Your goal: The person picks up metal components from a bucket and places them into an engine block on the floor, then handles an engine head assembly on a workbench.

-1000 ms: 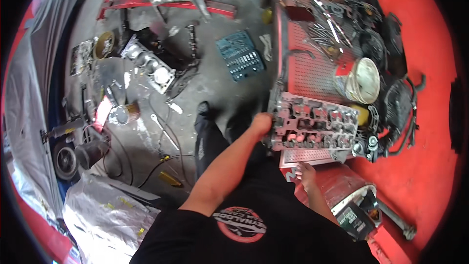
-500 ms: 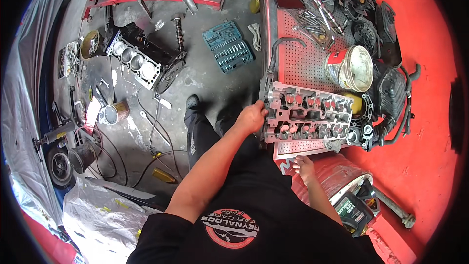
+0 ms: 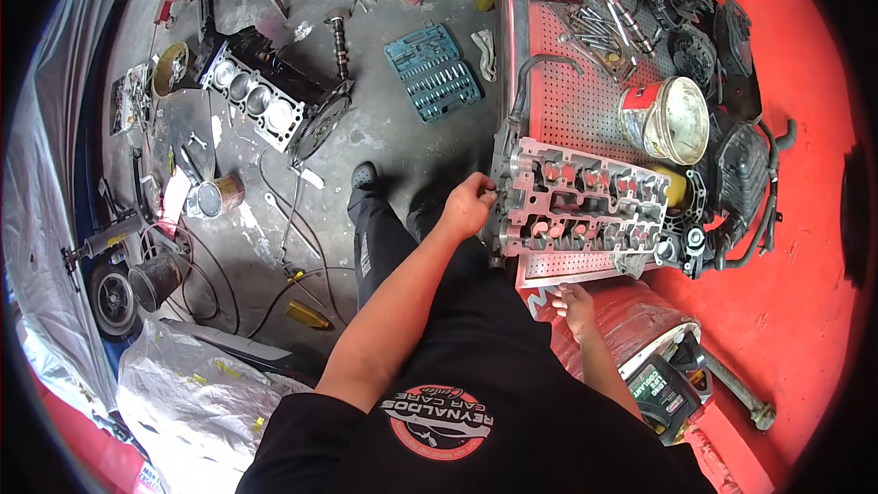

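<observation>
A silver cylinder head, its valve bores and reddish round parts facing up, lies across the near end of a perforated workbench. My left hand is closed beside the cylinder head's left end, its fingertips at or very near the edge. What those fingers hold, if anything, is hidden. Lower right, my right hand hangs by the bench's near edge with its fingers loosely bent and apart, and nothing shows in it.
On the bench stand a white bucket, a camshaft and several dark engine parts. An engine block, a teal socket set, a can and cables lie on the floor to the left. A dark coolant bottle sits lower right.
The whole view has shifted a little, so the bench and cylinder head appear farther right and up. My left hand has drawn slightly back from the cylinder head's end. My right hand stays nearly in place.
</observation>
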